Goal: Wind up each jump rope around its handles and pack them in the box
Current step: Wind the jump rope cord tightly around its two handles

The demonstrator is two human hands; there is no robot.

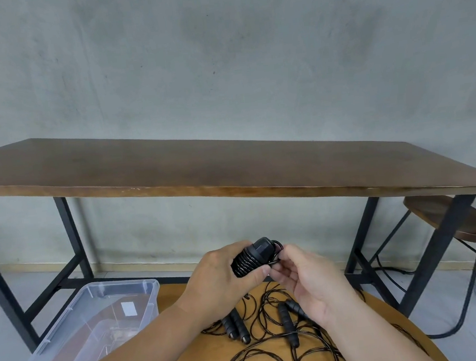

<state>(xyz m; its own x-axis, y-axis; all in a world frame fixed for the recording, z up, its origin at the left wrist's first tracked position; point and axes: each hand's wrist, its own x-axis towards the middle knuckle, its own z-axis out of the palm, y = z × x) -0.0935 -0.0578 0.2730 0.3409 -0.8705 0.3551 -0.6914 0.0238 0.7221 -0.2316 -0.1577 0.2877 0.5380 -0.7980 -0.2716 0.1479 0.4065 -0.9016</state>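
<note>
My left hand (pixel 222 276) grips a black jump rope bundle (pixel 252 256), its cord coiled round the paired handles, held up above a round wooden table (pixel 183 355). My right hand (pixel 302 272) pinches the cord's loose end at the bundle's right tip. Under my hands lie several unwound black jump ropes (pixel 275 329), handles and thin cords tangled on the round table. A clear plastic box (pixel 104 315) stands open at the lower left beside the round table; I see no rope inside it.
A long dark wooden table (pixel 201 166) on black metal legs runs across the view in front of a grey wall. A round wooden stool (pixel 459 224) sits at the right, with a black cable and a white object on the floor.
</note>
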